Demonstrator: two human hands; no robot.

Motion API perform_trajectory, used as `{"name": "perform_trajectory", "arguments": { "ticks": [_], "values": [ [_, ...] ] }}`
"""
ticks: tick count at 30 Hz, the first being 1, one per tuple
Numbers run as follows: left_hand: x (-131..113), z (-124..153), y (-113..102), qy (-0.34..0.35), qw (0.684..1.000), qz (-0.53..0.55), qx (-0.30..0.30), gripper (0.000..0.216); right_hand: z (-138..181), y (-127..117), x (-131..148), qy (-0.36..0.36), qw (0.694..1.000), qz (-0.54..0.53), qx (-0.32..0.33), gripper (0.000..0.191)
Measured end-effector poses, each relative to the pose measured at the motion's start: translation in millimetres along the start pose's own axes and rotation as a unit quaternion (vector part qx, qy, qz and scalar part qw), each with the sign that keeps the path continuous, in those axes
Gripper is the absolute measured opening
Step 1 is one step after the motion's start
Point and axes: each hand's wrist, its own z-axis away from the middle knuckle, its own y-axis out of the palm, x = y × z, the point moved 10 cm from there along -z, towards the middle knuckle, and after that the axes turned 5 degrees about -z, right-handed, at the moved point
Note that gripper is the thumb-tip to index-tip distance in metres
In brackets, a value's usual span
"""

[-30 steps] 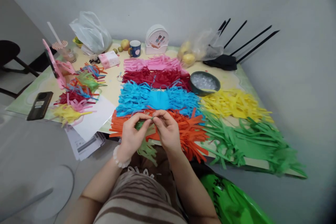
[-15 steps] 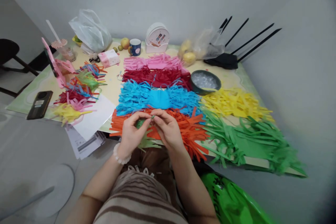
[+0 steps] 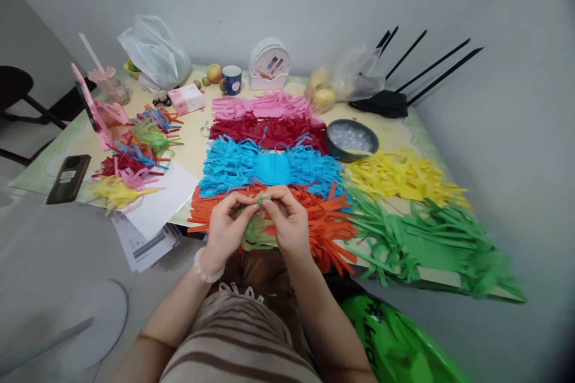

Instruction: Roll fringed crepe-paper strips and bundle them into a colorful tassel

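Note:
My left hand (image 3: 227, 227) and my right hand (image 3: 287, 221) meet above the table's near edge, fingertips pinched together on a light green fringed paper piece (image 3: 255, 233) that hangs down between them. Right behind the hands lies an orange fringed paper sheet (image 3: 326, 221). Farther back lie a blue fringed sheet (image 3: 269, 169), a dark red one (image 3: 269, 130) and a pink one (image 3: 263, 106). A beaded bracelet circles my left wrist.
Yellow fringed paper (image 3: 399, 176) and green fringed paper (image 3: 426, 245) cover the right side. A dark bowl (image 3: 351, 140) stands behind them. A heap of mixed fringes (image 3: 130, 158), white papers (image 3: 157, 203) and a phone (image 3: 68, 178) lie at left. A mug (image 3: 231, 81), fruit and bags line the back.
The green paper piece has been drawn up and gathered between my fingers, so it now hangs shorter and bunched. Both hands stay in nearly the same spot.

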Motion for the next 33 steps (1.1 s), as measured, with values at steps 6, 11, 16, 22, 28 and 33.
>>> {"name": "perform_trajectory", "arguments": {
  "ticks": [6, 11, 16, 22, 28, 33],
  "values": [
    [-6, 4, -4, 0.047, 0.997, -0.06, -0.025, 0.008, -5, -1, 5, 0.023, 0.998, 0.022, 0.054, 0.008],
    [-5, 2, 10, 0.027, 0.998, -0.008, 0.064, 0.021, -7, -4, 23, -0.014, 0.993, 0.107, 0.054, 0.008],
    [13, 2, 9, -0.061, 0.991, 0.07, 0.1, 0.023, -7, 8, 31, -0.009, 0.99, 0.113, 0.082, 0.009],
    [40, 30, 3, -0.156, 0.969, 0.173, 0.078, 0.041, 2, 35, 39, -0.07, 0.99, 0.117, 0.047, 0.01],
    [25, 66, -201, -0.067, 0.943, -0.238, -0.222, 0.047, 33, 49, -2, 0.041, 0.99, 0.096, 0.098, 0.014],
    [-27, 90, -358, 0.019, 0.82, -0.418, -0.391, 0.034, 57, 13, -42, 0.132, 0.981, 0.133, 0.043, 0.028]
  ]
}}
